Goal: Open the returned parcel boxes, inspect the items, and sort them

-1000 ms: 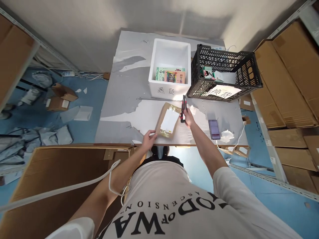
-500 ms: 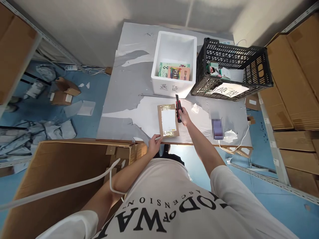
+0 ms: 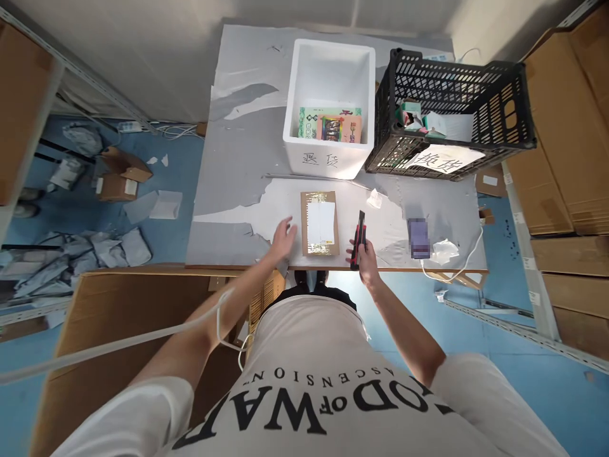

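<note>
A flat brown cardboard parcel (image 3: 320, 223) with a white label and shiny tape along its ends lies near the table's front edge. Just left of it, apart from the parcel, is my left hand (image 3: 284, 238), its fingers loosely spread and holding nothing. On the other side, my right hand (image 3: 368, 261) grips a black and red box cutter (image 3: 360, 236) whose tip points away from me. A gap separates the cutter from the parcel.
Behind the parcel stand a white foam box (image 3: 328, 158) with printed packs inside and a black plastic crate (image 3: 451, 77). A phone (image 3: 419, 238) with a white cable and crumpled paper (image 3: 445, 251) lie at right. A large open carton (image 3: 143, 304) is at lower left.
My left hand has let go of the parcel's near-left corner and moved up and left. My right hand has drawn the box cutter back toward me and to the right, off the parcel's edge.
</note>
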`<state>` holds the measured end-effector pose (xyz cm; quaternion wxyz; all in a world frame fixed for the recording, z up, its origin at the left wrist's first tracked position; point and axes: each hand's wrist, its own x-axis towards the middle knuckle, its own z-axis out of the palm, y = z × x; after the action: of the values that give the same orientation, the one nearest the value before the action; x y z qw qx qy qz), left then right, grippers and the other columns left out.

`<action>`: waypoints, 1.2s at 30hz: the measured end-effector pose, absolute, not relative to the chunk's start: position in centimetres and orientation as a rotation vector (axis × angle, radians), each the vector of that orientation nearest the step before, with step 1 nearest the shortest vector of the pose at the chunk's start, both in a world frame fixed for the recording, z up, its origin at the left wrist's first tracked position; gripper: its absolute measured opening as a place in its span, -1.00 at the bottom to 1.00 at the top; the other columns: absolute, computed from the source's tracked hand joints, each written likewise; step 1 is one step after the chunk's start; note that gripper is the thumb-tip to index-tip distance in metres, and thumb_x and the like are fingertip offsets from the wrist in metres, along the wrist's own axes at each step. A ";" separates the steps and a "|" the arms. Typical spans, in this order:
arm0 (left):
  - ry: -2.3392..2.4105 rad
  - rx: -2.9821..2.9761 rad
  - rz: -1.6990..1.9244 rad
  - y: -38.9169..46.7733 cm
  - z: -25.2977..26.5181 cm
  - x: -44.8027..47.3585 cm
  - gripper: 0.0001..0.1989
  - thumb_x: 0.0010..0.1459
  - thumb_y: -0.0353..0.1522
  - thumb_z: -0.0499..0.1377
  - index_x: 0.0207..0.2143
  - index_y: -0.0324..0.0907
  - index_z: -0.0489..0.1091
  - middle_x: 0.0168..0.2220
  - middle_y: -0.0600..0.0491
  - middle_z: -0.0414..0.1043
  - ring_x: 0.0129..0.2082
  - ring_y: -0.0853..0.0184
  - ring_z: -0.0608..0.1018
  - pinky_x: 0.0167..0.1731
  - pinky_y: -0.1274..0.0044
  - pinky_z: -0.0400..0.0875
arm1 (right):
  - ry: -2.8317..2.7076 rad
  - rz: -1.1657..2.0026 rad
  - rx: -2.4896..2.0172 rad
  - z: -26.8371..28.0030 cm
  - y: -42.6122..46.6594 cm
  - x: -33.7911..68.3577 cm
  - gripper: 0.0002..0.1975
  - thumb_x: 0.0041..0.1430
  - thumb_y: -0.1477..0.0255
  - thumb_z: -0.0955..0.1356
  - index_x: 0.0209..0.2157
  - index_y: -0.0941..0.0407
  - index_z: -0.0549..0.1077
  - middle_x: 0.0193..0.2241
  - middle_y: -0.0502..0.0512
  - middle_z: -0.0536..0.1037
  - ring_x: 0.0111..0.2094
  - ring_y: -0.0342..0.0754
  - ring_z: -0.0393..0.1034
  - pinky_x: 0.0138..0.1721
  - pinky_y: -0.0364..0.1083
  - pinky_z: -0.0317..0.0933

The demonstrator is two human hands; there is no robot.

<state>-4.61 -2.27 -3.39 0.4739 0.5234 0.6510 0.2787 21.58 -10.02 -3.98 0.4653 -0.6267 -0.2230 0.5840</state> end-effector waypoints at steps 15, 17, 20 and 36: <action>1.315 1.029 0.796 7.7 -3.9 -4.8 -0.60 -0.04 -0.16 0.32 -0.19 -0.19 0.47 -0.14 -0.04 0.52 -0.12 0.31 0.52 -0.05 0.37 0.43 | -0.332 1.369 -1.337 -5.6 -10.5 20.2 -0.60 0.07 -0.01 0.34 -0.20 -0.06 0.24 -0.20 0.01 0.52 -0.15 -0.07 0.47 -0.14 0.04 0.44; 1.359 1.061 0.852 5.8 -3.5 -5.8 -0.56 -0.09 -0.13 0.35 -0.20 -0.22 0.48 -0.19 -0.05 0.54 -0.15 0.29 0.53 -0.08 0.39 0.45 | -0.427 1.373 -1.364 -5.2 -8.2 22.4 -0.59 0.06 -0.02 0.35 -0.23 -0.05 0.23 -0.27 -0.02 0.51 -0.24 -0.09 0.47 -0.23 0.00 0.44; 1.449 1.032 0.938 1.8 -3.2 -6.7 -0.49 -0.16 -0.10 0.38 -0.22 -0.25 0.49 -0.24 -0.08 0.55 -0.20 0.26 0.56 -0.14 0.41 0.47 | -0.562 1.440 -1.430 -4.5 -4.2 24.9 -0.57 0.04 -0.01 0.37 -0.25 -0.01 0.25 -0.31 -0.03 0.50 -0.41 -0.15 0.42 -0.37 -0.09 0.39; 1.471 2.193 0.297 -0.8 -0.9 -4.8 -0.01 -0.05 -0.02 0.26 0.34 -0.25 -0.01 0.41 -0.26 -0.33 0.40 -0.08 -0.21 0.29 0.08 -0.18 | -0.972 1.340 -1.686 -3.2 -8.2 25.5 -0.31 0.17 0.06 0.27 0.27 -0.01 0.12 -0.19 0.08 0.51 -0.55 -0.20 0.37 -0.55 -0.13 0.35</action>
<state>-4.80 -0.79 -0.93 0.2398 0.8011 0.5375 0.1086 25.51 -8.19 -3.20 0.3797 -0.6600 -0.3806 0.5247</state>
